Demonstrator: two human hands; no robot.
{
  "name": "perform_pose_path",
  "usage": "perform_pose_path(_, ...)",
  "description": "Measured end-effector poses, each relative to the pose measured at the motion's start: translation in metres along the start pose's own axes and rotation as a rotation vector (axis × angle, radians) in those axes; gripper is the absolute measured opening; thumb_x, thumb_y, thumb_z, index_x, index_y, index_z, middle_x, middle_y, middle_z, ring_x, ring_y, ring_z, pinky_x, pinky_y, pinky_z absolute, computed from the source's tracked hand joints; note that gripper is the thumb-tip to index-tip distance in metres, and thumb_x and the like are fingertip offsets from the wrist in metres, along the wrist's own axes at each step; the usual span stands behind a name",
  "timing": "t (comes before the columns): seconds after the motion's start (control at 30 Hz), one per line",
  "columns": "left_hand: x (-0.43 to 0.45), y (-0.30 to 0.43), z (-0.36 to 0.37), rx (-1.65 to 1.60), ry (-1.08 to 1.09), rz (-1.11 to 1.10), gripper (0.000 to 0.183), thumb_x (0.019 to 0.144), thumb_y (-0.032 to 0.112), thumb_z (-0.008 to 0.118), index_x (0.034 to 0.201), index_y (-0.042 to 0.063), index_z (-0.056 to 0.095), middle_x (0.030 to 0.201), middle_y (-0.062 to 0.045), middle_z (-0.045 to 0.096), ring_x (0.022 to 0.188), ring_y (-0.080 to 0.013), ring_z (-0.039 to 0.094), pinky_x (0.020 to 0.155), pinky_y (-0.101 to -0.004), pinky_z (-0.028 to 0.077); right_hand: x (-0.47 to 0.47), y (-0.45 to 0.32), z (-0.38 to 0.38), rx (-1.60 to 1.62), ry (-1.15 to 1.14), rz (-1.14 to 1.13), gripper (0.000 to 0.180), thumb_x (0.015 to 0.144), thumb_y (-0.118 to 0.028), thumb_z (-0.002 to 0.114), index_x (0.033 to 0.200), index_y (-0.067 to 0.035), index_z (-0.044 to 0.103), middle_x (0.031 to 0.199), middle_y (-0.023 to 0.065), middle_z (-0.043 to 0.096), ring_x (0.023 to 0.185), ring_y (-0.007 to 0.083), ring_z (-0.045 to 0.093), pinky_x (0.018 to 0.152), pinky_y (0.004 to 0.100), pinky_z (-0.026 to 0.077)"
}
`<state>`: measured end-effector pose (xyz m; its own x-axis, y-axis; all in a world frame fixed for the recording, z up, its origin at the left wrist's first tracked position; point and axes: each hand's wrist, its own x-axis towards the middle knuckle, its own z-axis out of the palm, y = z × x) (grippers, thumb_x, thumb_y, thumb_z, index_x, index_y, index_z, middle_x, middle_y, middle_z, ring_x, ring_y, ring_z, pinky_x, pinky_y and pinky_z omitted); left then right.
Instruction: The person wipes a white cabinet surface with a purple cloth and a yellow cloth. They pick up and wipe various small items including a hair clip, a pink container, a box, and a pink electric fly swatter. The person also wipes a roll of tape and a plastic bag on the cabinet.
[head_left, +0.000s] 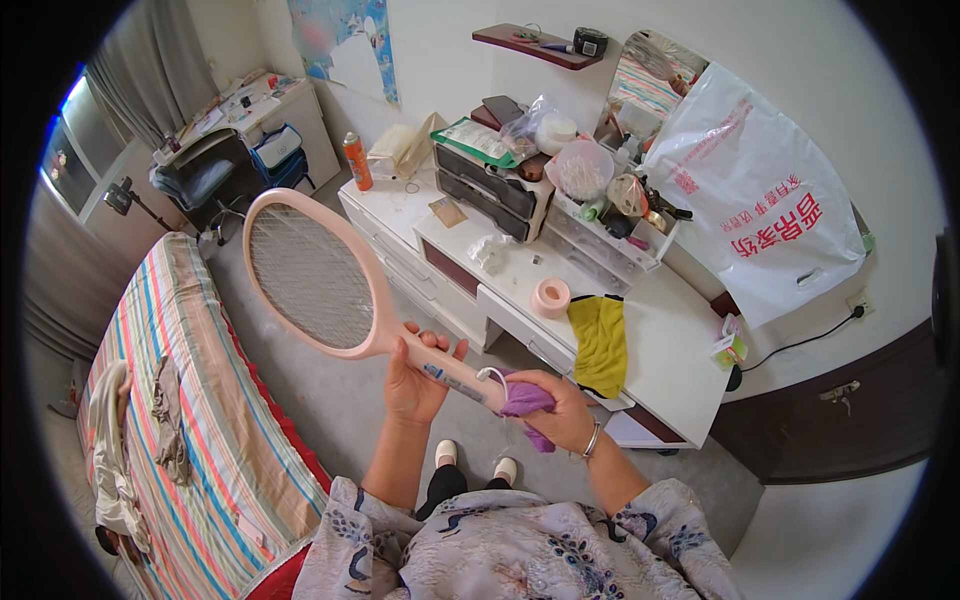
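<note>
A pink electric mosquito swatter (386, 322) with a metal mesh head is held up in front of me, its head towards the upper left. My left hand (420, 379) grips the handle just below the head. At the handle's lower end, my right hand (559, 409) holds a purple cloth (527, 401) against it. A short white cord (491, 372) loops at that end. The handle bears a label with writing. Folds of the cloth hide the handle's tip.
Right of the swatter stands a white dressing table (660, 352) with a yellow cloth (600, 341), a pink round container (551, 298) and a dark drawer case (487, 191). An orange spray can (357, 161) stands farther back. A bed with a striped cover (202, 420) lies left.
</note>
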<state>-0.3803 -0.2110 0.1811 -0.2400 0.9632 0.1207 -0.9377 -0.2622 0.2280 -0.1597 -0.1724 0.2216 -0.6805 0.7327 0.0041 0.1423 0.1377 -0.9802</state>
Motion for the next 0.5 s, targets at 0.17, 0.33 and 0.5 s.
perform_pose_path(0.17, -0.008, -0.009, -0.012, 0.000, 0.144, -0.043, 0.027, 0.092, 0.033, 0.056, 0.110, 0.013, 0.054, 0.097, -0.003, 0.062, 0.098, -0.0212, 0.058, 0.101, -0.0513, 0.038, 0.013, -0.029, 0.002, -0.430, -0.120, 0.007, 0.049, 0.075, -0.010, 0.065, 0.123, -0.011, 0.054, 0.111, 0.0152, 0.061, 0.101, 0.0302, 0.060, 0.087, 0.0346, 0.047)
perform_pose_path(0.33, -0.003, -0.007, -0.030, 0.070, 0.231, -0.025, 0.030, 0.091, 0.031, 0.058, 0.115, 0.013, 0.051, 0.102, -0.006, 0.062, 0.100, -0.0223, 0.057, 0.097, -0.0498, 0.042, -0.016, 0.027, -0.025, -0.539, -0.102, -0.103, 0.052, 0.073, -0.007, 0.063, 0.124, -0.011, 0.053, 0.114, 0.0154, 0.060, 0.102, 0.0325, 0.059, 0.088, 0.0360, 0.047)
perform_pose_path(0.5, -0.003, -0.019, -0.035, 0.287, 0.260, 0.083, 0.033, 0.093, 0.030, 0.055, 0.120, 0.012, 0.048, 0.117, -0.010, 0.056, 0.107, -0.0236, 0.055, 0.097, -0.0460, 0.042, 0.000, -0.006, -0.017, -0.423, 0.230, -0.189, 0.058, 0.072, -0.002, 0.062, 0.128, -0.011, 0.048, 0.121, 0.0170, 0.054, 0.107, 0.0338, 0.055, 0.091, 0.0378, 0.045)
